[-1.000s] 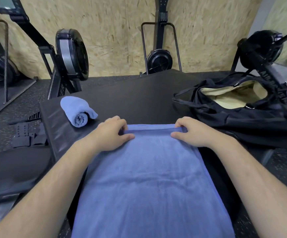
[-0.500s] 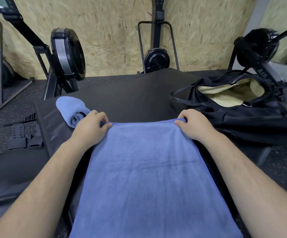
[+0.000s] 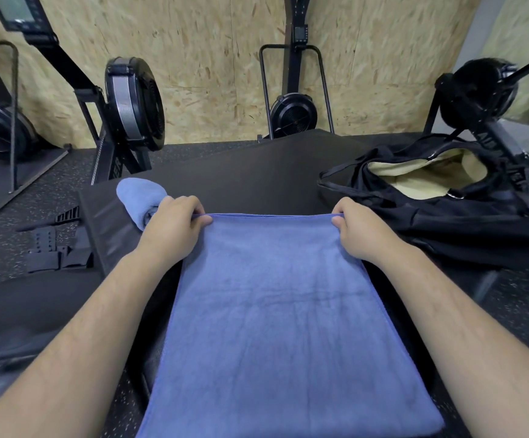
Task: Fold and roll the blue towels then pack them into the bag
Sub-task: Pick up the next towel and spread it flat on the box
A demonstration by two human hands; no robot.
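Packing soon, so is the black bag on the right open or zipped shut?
Open: the black fabric bag gapes, showing its pale yellow lining.

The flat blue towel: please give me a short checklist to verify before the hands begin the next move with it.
1. Left hand pinches the far left corner: ok.
2. Right hand pinches the far right corner: ok.
3. Flat towel lies smooth on the platform: ok.
4. Rolled towel apart from the left hand: cannot tell, the hand hides part of it.
5. Bag stands open on the right: ok.
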